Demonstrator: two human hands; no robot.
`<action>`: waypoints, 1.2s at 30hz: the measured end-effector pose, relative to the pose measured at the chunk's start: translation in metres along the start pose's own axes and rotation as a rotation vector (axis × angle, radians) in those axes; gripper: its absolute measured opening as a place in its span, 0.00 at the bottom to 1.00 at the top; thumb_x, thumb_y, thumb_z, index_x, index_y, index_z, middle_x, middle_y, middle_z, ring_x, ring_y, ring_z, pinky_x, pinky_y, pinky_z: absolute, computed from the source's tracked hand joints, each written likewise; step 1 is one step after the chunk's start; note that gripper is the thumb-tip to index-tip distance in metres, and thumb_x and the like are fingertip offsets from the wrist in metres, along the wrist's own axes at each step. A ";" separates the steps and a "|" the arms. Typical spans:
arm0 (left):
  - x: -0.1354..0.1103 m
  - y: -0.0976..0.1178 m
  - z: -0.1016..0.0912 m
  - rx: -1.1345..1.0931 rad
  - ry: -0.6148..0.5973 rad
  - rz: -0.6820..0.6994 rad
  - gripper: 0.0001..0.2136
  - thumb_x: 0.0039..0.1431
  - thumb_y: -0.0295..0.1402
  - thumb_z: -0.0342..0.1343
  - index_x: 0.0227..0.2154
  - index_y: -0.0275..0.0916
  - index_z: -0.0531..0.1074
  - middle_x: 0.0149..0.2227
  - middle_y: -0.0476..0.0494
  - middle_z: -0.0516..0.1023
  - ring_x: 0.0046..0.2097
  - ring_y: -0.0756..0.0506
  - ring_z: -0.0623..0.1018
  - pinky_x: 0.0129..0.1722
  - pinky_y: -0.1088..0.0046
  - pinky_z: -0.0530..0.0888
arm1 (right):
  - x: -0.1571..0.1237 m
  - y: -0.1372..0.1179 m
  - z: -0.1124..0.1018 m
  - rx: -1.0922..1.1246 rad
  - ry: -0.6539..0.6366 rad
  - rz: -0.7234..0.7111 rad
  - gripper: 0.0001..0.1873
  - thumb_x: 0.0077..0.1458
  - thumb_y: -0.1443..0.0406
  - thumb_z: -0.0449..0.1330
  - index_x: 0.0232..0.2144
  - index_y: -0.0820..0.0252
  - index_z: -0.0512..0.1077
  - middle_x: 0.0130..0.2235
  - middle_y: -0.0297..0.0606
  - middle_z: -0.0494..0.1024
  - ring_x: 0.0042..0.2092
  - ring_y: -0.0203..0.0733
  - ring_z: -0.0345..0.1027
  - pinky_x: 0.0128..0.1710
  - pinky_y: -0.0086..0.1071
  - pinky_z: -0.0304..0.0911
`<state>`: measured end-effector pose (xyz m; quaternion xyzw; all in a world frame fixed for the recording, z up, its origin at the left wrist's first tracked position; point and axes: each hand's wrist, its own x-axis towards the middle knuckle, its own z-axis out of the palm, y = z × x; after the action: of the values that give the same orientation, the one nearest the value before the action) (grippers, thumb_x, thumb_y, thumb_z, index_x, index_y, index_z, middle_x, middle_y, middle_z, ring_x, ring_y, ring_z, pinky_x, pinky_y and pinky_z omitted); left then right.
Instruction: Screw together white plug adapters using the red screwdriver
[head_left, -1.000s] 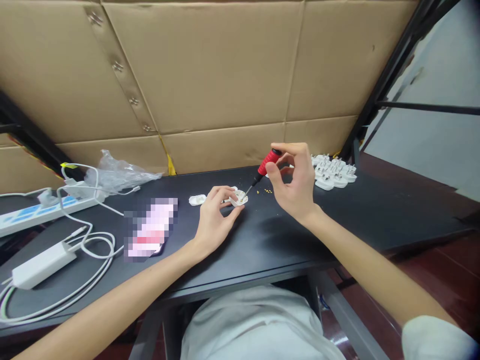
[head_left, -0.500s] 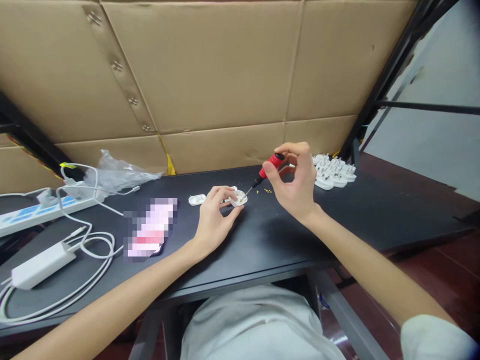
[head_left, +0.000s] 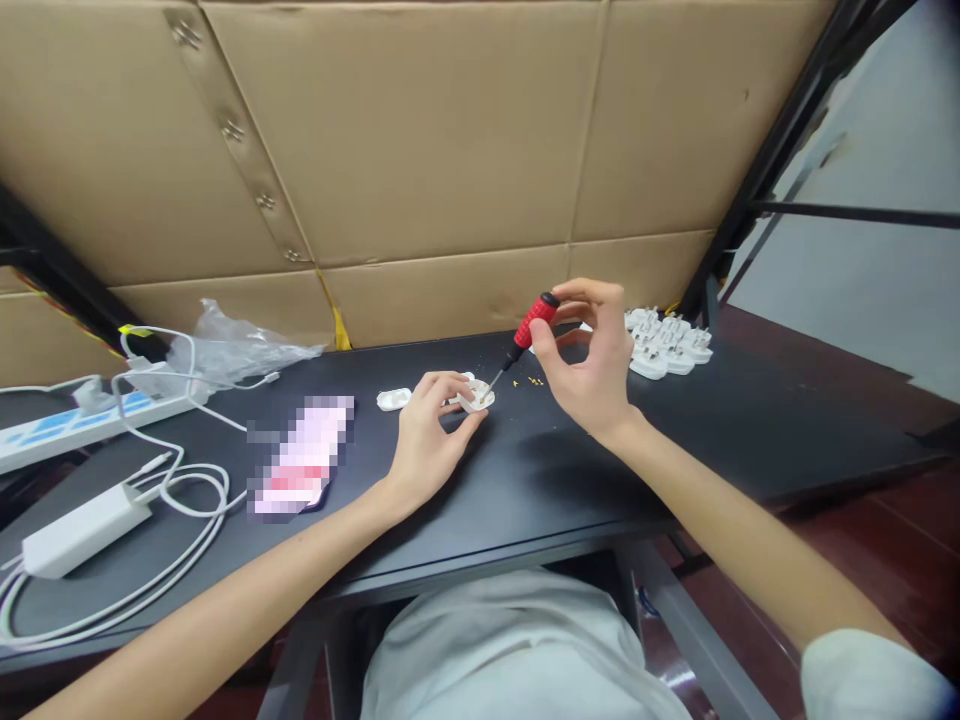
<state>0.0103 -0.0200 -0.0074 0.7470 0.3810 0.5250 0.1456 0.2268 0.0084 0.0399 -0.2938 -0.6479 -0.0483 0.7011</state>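
- Head view, the only one: your right hand (head_left: 592, 365) has the red-handled screwdriver (head_left: 534, 325) pinched near the top, thumb on the side and a finger up by the black cap.
- What's changed: half a second ago that handle sat lower and further over to the right. Now it's tipped up a bit more, with your fingers shifted around it.
- Your left hand (head_left: 431, 430) looks pretty much parked, fingers gripping the white piece (head_left: 475, 404) over the black table (head_left: 720, 430).
- Tip's in about the same spot in that piece, so I'd say you're regripping or turning, same point worked.
- Little brass-coloured bits (head_left: 535, 381) just to the right haven't budged.
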 end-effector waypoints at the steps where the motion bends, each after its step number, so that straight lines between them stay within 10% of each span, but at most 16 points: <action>1: 0.000 0.000 0.000 0.001 -0.002 0.001 0.07 0.65 0.28 0.69 0.39 0.43 0.76 0.50 0.43 0.80 0.55 0.41 0.84 0.51 0.60 0.90 | 0.000 0.000 0.000 0.001 0.001 -0.003 0.14 0.70 0.59 0.67 0.53 0.48 0.69 0.44 0.35 0.79 0.39 0.39 0.79 0.28 0.30 0.76; 10: 0.000 0.000 0.000 0.000 -0.003 0.001 0.07 0.65 0.30 0.70 0.39 0.44 0.76 0.50 0.43 0.80 0.55 0.41 0.84 0.51 0.60 0.90 | 0.000 0.000 -0.003 0.014 -0.026 -0.047 0.10 0.75 0.61 0.58 0.55 0.52 0.71 0.62 0.48 0.81 0.52 0.45 0.83 0.34 0.33 0.80; 19: 0.001 0.001 0.000 -0.005 -0.007 -0.014 0.06 0.67 0.34 0.69 0.39 0.44 0.76 0.50 0.42 0.80 0.55 0.40 0.84 0.52 0.57 0.90 | 0.000 -0.001 -0.001 -0.038 0.014 -0.014 0.12 0.70 0.55 0.67 0.51 0.49 0.71 0.46 0.37 0.77 0.38 0.38 0.77 0.27 0.31 0.75; 28: 0.001 0.001 0.000 0.006 -0.009 -0.010 0.07 0.66 0.34 0.69 0.39 0.43 0.76 0.50 0.42 0.80 0.54 0.41 0.84 0.51 0.58 0.90 | 0.001 -0.002 -0.004 -0.019 -0.051 -0.025 0.12 0.76 0.57 0.57 0.57 0.50 0.73 0.62 0.48 0.80 0.47 0.46 0.83 0.32 0.34 0.79; 36: 0.001 0.002 0.000 -0.003 -0.005 -0.001 0.06 0.66 0.33 0.69 0.38 0.43 0.76 0.50 0.41 0.80 0.55 0.41 0.84 0.51 0.59 0.90 | 0.000 0.001 -0.002 0.005 -0.023 -0.003 0.14 0.70 0.55 0.68 0.54 0.48 0.72 0.46 0.36 0.76 0.38 0.37 0.77 0.27 0.29 0.73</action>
<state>0.0116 -0.0207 -0.0060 0.7479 0.3803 0.5236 0.1480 0.2285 0.0081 0.0393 -0.2918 -0.6565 -0.0443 0.6942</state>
